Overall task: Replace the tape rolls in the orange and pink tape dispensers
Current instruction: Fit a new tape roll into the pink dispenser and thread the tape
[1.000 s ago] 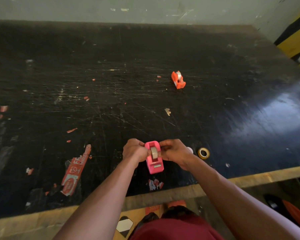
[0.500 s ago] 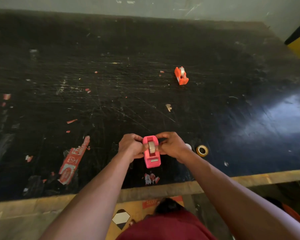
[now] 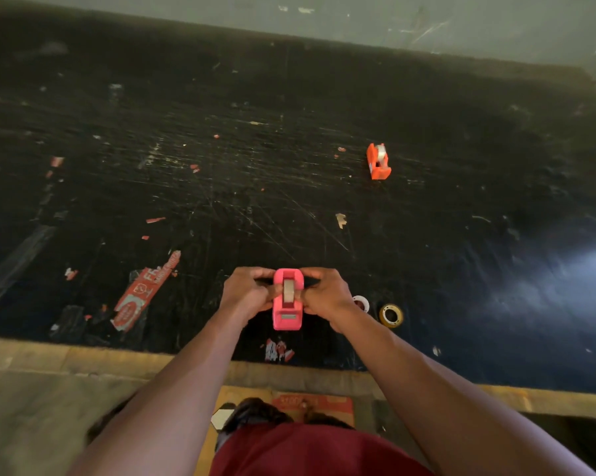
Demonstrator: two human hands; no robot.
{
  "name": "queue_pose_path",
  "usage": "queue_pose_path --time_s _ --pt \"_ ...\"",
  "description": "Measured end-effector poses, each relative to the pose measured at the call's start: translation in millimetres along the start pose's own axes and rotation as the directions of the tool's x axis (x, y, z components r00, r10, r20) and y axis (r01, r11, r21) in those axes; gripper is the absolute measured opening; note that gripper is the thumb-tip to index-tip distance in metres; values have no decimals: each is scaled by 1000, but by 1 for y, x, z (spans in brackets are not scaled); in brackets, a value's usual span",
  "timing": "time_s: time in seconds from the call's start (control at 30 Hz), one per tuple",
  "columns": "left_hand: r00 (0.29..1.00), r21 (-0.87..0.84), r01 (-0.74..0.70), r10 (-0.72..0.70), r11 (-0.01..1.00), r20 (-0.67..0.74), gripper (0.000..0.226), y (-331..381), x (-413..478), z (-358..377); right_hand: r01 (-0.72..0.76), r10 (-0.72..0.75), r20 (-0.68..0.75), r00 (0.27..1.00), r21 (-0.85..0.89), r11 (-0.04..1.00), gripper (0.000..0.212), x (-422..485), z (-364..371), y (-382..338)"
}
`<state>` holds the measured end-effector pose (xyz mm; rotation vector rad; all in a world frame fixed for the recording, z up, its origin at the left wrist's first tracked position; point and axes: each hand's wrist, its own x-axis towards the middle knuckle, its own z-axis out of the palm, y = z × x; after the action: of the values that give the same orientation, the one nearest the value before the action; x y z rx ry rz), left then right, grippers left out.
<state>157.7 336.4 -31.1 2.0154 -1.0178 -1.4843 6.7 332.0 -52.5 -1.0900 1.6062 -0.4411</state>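
Two dispensers sit on the scratched black table (image 3: 461,235). The pink tape dispenser (image 3: 287,305), holding one tape roll (image 3: 288,291), stands near the front edge, gripped by the left hand (image 3: 246,293) and the right hand (image 3: 326,297) from either side. The orange tape dispenser (image 3: 378,162) stands well apart, farther back. Two loose rolls lie just right of the right hand: a white one (image 3: 362,303) and a yellow one (image 3: 391,315).

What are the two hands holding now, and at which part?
Both the left hand and right hand grip the pink tape dispenser by its sides, beside the roll.
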Motion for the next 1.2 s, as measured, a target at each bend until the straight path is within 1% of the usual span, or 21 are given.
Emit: queue_pose_path --time_s 0.13,0.23,0.33,0.4,0.47,0.53,0.63,0.73,0.87,0.97,1.07,1.13,1.2 --pt "994 138 -104 101 985 29 55 -5 -11 3 -25 24 15 1000 77 997 51 -1 -1 1" --pt "992 197 -126 127 972 6 55 -1 -14 6 -57 48 57 997 168 984 51 0 -5 -1" --pt "992 184 -128 129 975 6 51 8 -7 9 -57 45 62 997 193 980 49 5 -12 -6" --pt "994 130 -105 107 986 -8 49 19 2 11 -60 48 62 997 205 977 50 13 -19 -14" --pt "996 86 -93 93 992 7 48 34 14 15 -54 45 47 998 219 974 52 24 -30 -22" --pt "994 77 -106 104 991 30 47 53 29 20 -36 34 15 999 224 974 54 36 -42 -31" --pt "991 59 -113 108 992 75 45 86 57 29 -26 38 -53 998 214 977 53 64 -62 -42" --pt "989 70 -113 105 991 105 43 116 90 40 -24 44 -125 991 155 988 45 99 -81 -54" --pt "981 111 -163 149 980 128 45 153 140 52 -34 54 -188 981 108 994 43 147 -105 -76" --pt "971 117 -212 195 970 141 46 186 177 56 -15 34 -214 976 91 996 44 187 -123 -96" --pt "965 113 -245 230 963 127 45 219 213 59 19 3 -246 969 85 996 36 226 -139 -120" --pt "963 144 -263 249 954 109 44 234 234 62 29 -13 -280 960 53 998 39 250 -146 -132" --pt "966 179 -251 235 951 103 43 241 251 66 3 10 -280 960 48 999 47 268 -150 -133"
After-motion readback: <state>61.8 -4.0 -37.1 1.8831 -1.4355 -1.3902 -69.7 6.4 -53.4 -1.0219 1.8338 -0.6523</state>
